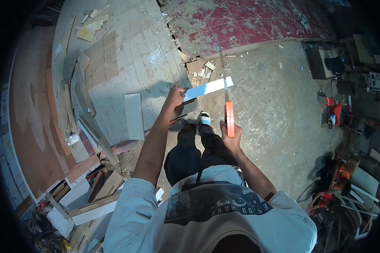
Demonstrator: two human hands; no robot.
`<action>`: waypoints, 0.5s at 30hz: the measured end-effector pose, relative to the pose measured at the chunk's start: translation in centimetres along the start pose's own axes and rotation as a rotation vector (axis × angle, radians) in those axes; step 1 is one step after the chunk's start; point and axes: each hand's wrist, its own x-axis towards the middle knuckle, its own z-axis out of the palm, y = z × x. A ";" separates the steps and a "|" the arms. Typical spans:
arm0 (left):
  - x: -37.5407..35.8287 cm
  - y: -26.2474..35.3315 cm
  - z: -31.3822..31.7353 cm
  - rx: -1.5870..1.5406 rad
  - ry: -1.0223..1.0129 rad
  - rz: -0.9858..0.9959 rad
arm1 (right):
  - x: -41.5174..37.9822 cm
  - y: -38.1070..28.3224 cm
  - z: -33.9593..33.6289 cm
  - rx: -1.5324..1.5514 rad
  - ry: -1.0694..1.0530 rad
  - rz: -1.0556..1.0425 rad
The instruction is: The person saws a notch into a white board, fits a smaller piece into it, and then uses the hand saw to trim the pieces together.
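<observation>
My left hand (176, 95) is closed on the near end of a narrow white board (207, 87), which sticks out to the right past the edge of the worktable. In my right hand (232, 135) is the orange handle of a saw (229, 119); its thin blade points away from me and crosses the board close to its far right end. The blade is faint and blurred, so I cannot tell how deep it sits in the board. A pale flat panel (134, 117) lies on the worktable, left of my left forearm.
The worktable (135, 50) fills the upper left, with wood offcuts (88, 31) on it. Small scraps (204, 69) lie on the floor beyond the board. Boards (101, 198) are piled at lower left. Tools and a red object (335, 114) stand at right.
</observation>
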 end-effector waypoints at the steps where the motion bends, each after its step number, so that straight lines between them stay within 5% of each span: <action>1: -0.2 0.3 -0.1 0.001 0.000 0.003 | 0.1 -0.6 0.2 0.001 0.003 -0.001; 10: 0.7 -0.6 1.7 -0.048 0.076 0.028 | 0.1 -0.6 2.5 -0.044 -0.246 0.001; 12: 1.8 -1.9 2.8 -0.294 0.034 0.031 | -0.1 -0.5 3.0 -0.062 -0.269 -0.028; 15: 1.6 -1.4 2.8 -0.117 0.032 0.038 | 0.2 -0.6 3.2 -0.088 -0.290 0.043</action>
